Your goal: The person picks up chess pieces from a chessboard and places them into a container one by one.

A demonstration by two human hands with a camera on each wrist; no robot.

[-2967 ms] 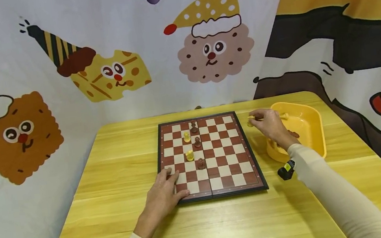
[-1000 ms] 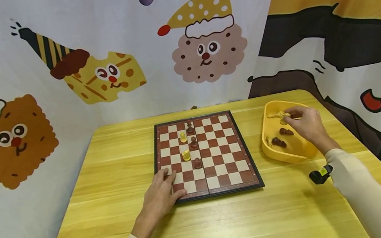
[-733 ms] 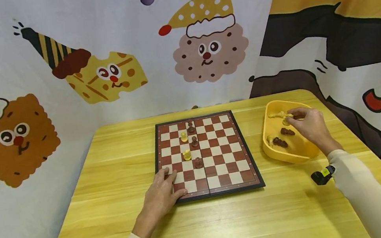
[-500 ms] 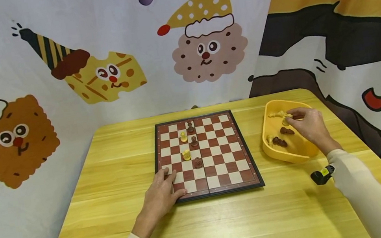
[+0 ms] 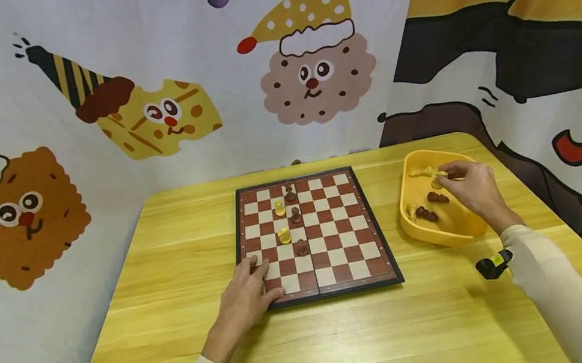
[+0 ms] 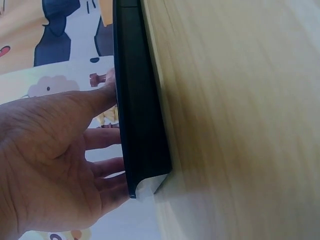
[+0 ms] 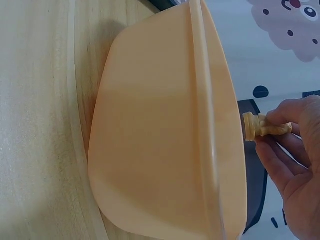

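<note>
My right hand (image 5: 474, 186) pinches a yellow chess piece (image 7: 257, 127) between thumb and fingertips, base outward, over the yellow plastic tray (image 5: 453, 238). In the head view the fingers partly cover that piece. My left hand (image 5: 245, 293) rests on the near left corner of the chessboard (image 5: 349, 256), fingers on the squares and thumb by the front edge. Upright on the board stand a yellow knight (image 5: 284, 237), a yellow pawn (image 5: 280, 209), and dark pieces, one (image 5: 301, 248) near the middle fold. The board's black side (image 6: 140, 100) fills the left wrist view's middle.
Inside the tray lie a yellow piece (image 5: 421, 172) at the back, another yellow piece (image 5: 411, 211) at the left, and two dark pieces, one (image 5: 437, 197) near the middle. The wooden table (image 5: 344, 344) meets a cartoon-printed curtain (image 5: 168, 27) behind.
Three seconds ago my right hand held a yellow piece left of the tray; it has since moved right, over the tray. During the last second both hands stay nearly still.
</note>
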